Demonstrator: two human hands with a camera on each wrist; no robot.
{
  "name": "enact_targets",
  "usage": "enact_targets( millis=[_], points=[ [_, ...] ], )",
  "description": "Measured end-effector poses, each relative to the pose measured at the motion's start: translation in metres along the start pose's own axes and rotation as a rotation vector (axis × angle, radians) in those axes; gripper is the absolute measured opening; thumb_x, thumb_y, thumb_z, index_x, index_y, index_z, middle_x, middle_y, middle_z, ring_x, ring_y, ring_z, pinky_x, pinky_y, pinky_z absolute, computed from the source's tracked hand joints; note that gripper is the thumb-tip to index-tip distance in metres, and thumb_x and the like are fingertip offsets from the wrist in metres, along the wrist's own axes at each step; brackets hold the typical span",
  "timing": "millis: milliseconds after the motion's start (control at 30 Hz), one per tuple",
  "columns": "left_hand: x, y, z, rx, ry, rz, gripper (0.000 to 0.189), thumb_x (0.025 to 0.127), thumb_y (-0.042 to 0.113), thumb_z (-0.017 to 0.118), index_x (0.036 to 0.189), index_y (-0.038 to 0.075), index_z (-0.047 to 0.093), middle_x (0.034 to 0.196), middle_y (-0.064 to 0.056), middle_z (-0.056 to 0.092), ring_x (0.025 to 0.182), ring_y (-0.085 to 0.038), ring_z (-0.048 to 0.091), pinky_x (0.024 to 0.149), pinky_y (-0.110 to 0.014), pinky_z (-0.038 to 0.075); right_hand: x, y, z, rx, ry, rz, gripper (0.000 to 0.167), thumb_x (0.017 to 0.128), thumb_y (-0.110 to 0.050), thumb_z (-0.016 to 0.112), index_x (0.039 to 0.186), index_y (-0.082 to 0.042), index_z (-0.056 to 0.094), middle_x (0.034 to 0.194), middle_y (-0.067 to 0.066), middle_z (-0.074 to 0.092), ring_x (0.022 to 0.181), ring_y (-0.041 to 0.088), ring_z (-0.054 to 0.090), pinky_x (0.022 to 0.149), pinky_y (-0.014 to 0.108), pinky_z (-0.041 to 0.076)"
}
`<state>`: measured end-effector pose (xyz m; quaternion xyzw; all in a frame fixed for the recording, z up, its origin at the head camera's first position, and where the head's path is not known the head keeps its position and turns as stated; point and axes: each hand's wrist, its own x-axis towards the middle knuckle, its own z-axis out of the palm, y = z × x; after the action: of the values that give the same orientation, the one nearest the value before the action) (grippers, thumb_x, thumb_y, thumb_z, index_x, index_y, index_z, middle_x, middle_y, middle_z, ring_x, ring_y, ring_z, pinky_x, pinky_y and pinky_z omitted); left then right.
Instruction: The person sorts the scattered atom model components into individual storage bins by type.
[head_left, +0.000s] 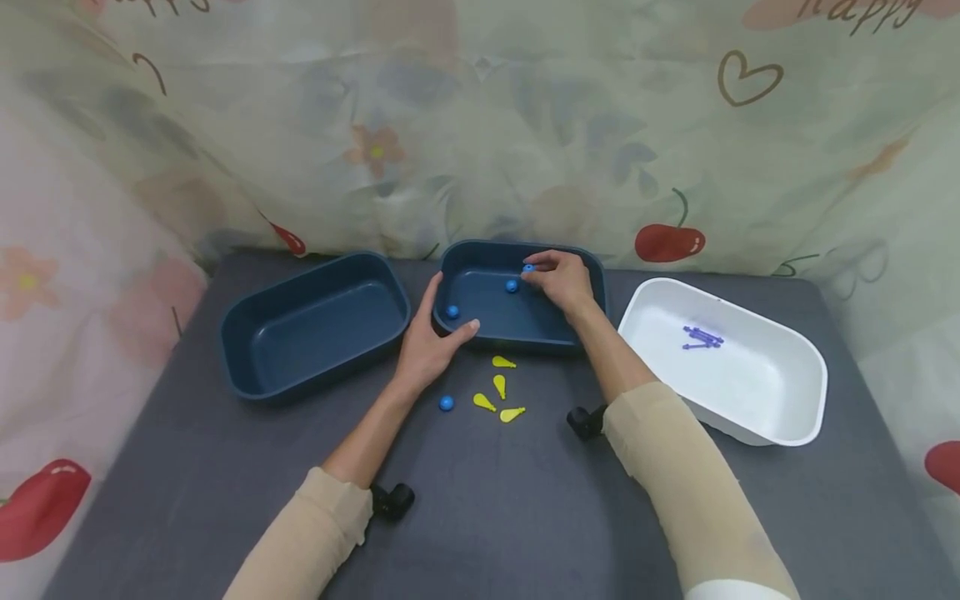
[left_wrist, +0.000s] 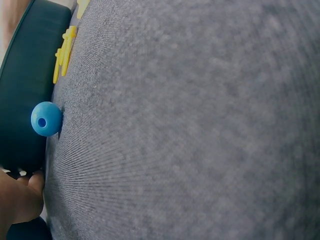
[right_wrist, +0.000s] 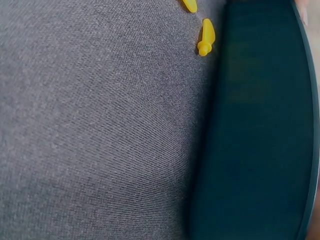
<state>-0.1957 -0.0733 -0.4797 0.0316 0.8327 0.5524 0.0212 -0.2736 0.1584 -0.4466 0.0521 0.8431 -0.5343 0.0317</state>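
Observation:
The middle dark blue bin (head_left: 525, 342) has my left hand (head_left: 426, 354) at its near left corner. The fingers lie along its outer left wall and the thumb crosses the near rim, holding it. Inside the bin, my right hand (head_left: 562, 282) pinches a blue bead (head_left: 528, 267) between thumb and fingertips. Two more blue beads, one close below that hand (head_left: 512, 286) and one at the left end, lie on the bin floor. On the table in front, a loose blue bead (left_wrist: 46, 119) shows its hole in the left wrist view. Several yellow teardrop-shaped pieces (head_left: 499, 386) lie beside it.
Another dark blue bin (head_left: 315, 387) stands at the left, angled. At the right is a white bin (head_left: 813, 392) with several purple stick-like pieces (head_left: 702, 337). A patterned cloth (head_left: 480, 125) hangs behind the grey table (head_left: 510, 517).

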Motion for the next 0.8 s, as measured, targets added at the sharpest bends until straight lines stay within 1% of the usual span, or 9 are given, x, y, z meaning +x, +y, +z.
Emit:
enact_targets(
  millis=[167,333,433,567,667,800],
  points=[
    [0.0006,0.0008,0.0002,0.008,0.008,-0.011,0.090,0.087,0.046,0.074,0.157,0.044,0.017,0.162,0.009,0.023,0.148,-0.022,0.025,0.115,-0.053,0.024,0.0018,-0.0003,0.0003,-0.085,0.001,0.063,0.025,0.090,-0.015,0.074,0.112,-0.005,0.074,0.109,0.014,0.072,0.101,0.025,0.065,0.089,0.037,0.050],
    [0.0010,0.0019,0.0007,0.013,0.005,-0.014,0.090,0.087,0.046,0.074,0.157,0.044,0.017,0.162,0.009,0.023,0.148,-0.022,0.025,0.116,-0.052,0.024,0.0014,0.0003,0.0010,-0.123,-0.010,0.118,0.026,0.089,-0.019,0.075,0.112,-0.006,0.075,0.104,0.013,0.074,0.094,0.022,0.068,0.087,0.034,0.052],
    [0.0010,0.0016,0.0012,0.010,-0.001,-0.013,0.089,0.088,0.047,0.073,0.157,0.043,0.017,0.162,0.008,0.023,0.148,-0.022,0.024,0.116,-0.052,0.023,0.0008,0.0014,0.0026,-0.141,-0.006,0.121,0.028,0.089,-0.022,0.077,0.112,-0.006,0.076,0.102,0.012,0.074,0.090,0.021,0.070,0.084,0.033,0.053],
    [0.0017,0.0017,0.0015,0.007,-0.005,-0.013,0.089,0.088,0.047,0.073,0.157,0.043,0.017,0.162,0.009,0.023,0.148,-0.022,0.024,0.116,-0.052,0.023,0.0006,0.0015,0.0051,-0.184,-0.004,0.098,0.030,0.089,-0.025,0.077,0.112,-0.007,0.076,0.103,0.012,0.074,0.089,0.022,0.069,0.084,0.035,0.053],
    [0.0021,0.0020,0.0011,0.007,-0.007,-0.015,0.089,0.088,0.047,0.073,0.157,0.043,0.017,0.162,0.009,0.023,0.147,-0.022,0.025,0.116,-0.052,0.023,0.0011,0.0013,0.0063,-0.222,-0.001,0.081,0.030,0.090,-0.026,0.076,0.113,-0.007,0.076,0.108,0.012,0.073,0.094,0.023,0.067,0.086,0.037,0.052],
    [0.0020,0.0013,0.0012,0.008,-0.007,-0.018,0.090,0.088,0.048,0.073,0.158,0.043,0.016,0.163,0.008,0.022,0.148,-0.023,0.024,0.116,-0.053,0.022,0.0012,0.0014,0.0071,-0.270,0.005,0.067,0.030,0.089,-0.027,0.076,0.113,-0.008,0.077,0.116,0.012,0.071,0.110,0.027,0.062,0.093,0.040,0.049]
  ],
)
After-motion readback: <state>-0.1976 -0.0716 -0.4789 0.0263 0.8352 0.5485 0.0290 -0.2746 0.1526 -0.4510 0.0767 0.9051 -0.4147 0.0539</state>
